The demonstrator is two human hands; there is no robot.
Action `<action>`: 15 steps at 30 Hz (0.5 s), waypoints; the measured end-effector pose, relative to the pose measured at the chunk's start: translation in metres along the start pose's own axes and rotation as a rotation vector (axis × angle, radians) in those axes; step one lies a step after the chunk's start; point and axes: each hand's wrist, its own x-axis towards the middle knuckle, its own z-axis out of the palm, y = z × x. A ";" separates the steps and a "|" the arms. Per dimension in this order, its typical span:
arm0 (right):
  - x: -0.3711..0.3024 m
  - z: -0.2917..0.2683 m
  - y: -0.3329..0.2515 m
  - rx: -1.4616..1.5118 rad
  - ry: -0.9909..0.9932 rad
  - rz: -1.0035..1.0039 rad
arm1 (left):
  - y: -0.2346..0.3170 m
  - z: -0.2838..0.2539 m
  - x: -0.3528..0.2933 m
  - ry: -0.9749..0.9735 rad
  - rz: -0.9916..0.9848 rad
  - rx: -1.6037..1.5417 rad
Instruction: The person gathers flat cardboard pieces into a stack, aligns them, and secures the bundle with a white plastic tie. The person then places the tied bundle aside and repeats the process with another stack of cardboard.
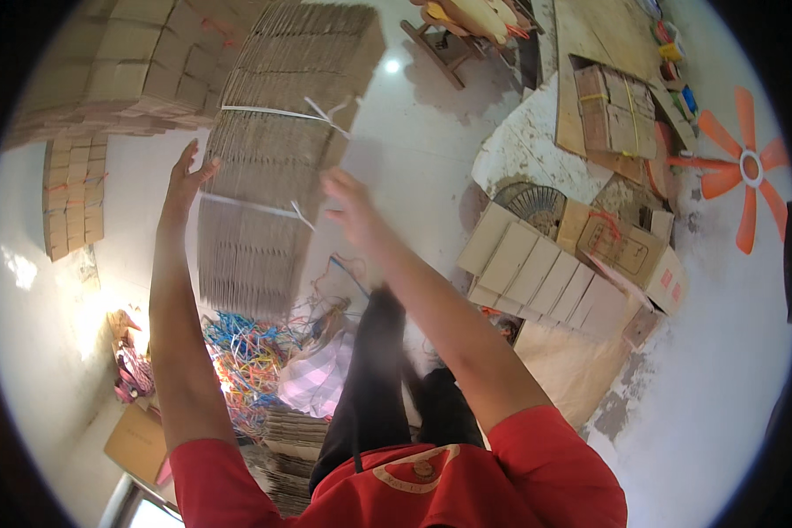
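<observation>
A tall bundle of flattened brown cardboard boxes (255, 167) stands in front of me, bound by two white plastic straps (268, 112) whose loose ends stick out on the right side. My left hand (187, 179) is at the bundle's left edge, thumb and fingers apart, holding nothing. On the opposite side my right hand (350, 207) is close to the right edge by the lower strap, slightly blurred, with its fingers apart and nothing in them. Whether either hand touches the cardboard, I cannot tell.
Tangled coloured straps (248, 361) and a checked pink cloth (317, 374) lie near my legs. Stacked cardboard boxes (119, 53) rise at the far left. To the right are more cardboard pieces (537, 268), an open carton (629, 251) and an orange fan (748, 167). A wooden stool (444, 57) stands farther back.
</observation>
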 end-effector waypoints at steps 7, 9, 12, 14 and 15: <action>-0.001 -0.058 0.093 -0.393 0.164 0.119 | -0.018 0.087 -0.013 -0.307 0.035 0.124; -0.050 -0.057 0.105 -0.284 0.113 0.321 | -0.077 0.088 -0.050 -0.260 -0.005 0.215; -0.104 -0.127 0.148 -0.273 0.090 0.251 | -0.108 0.135 -0.082 -0.327 -0.093 0.152; -0.145 -0.140 0.154 -0.027 0.298 0.422 | -0.131 0.144 -0.112 -0.333 -0.173 0.094; -0.166 -0.155 0.160 -0.035 0.358 0.408 | -0.130 0.154 -0.126 -0.381 -0.176 0.144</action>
